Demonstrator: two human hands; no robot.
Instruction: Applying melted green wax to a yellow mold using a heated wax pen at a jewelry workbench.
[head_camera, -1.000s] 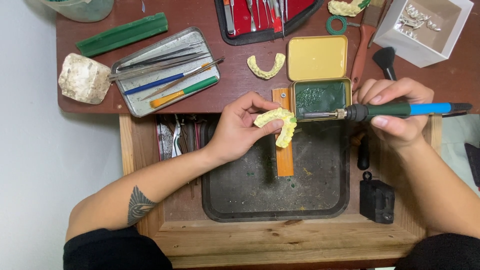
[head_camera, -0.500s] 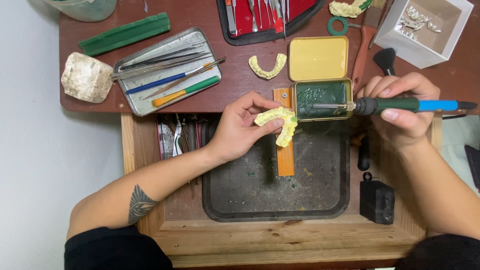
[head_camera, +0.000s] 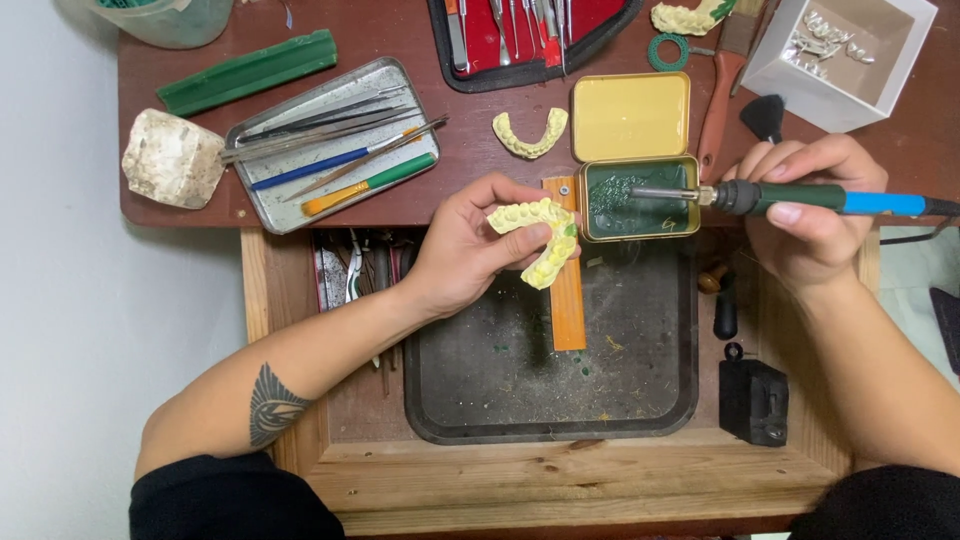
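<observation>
My left hand (head_camera: 470, 250) holds a yellow dental arch cast (head_camera: 540, 235) with a dab of green wax, above an orange wooden strip (head_camera: 566, 300). My right hand (head_camera: 810, 215) grips a pen-shaped electric wax tool (head_camera: 800, 198) with a green and blue handle. Its metal tip (head_camera: 655, 192) dips into the green wax in an open yellow tin (head_camera: 640, 195). The tin's lid (head_camera: 630, 117) stands open behind it. A second yellow arch cast (head_camera: 530, 135) lies on the brown desk further back.
A black tray (head_camera: 550, 410) sits in the open wooden drawer, with a small black box (head_camera: 753, 400) to its right. On the desk: a metal tray of instruments (head_camera: 330, 150), a white stone block (head_camera: 172, 158), a green bar (head_camera: 250, 72), a red tool case (head_camera: 520, 30), a white box (head_camera: 840, 55).
The wax tool's tip moved left and down into the tin's green wax. My left hand keeps the cast almost still.
</observation>
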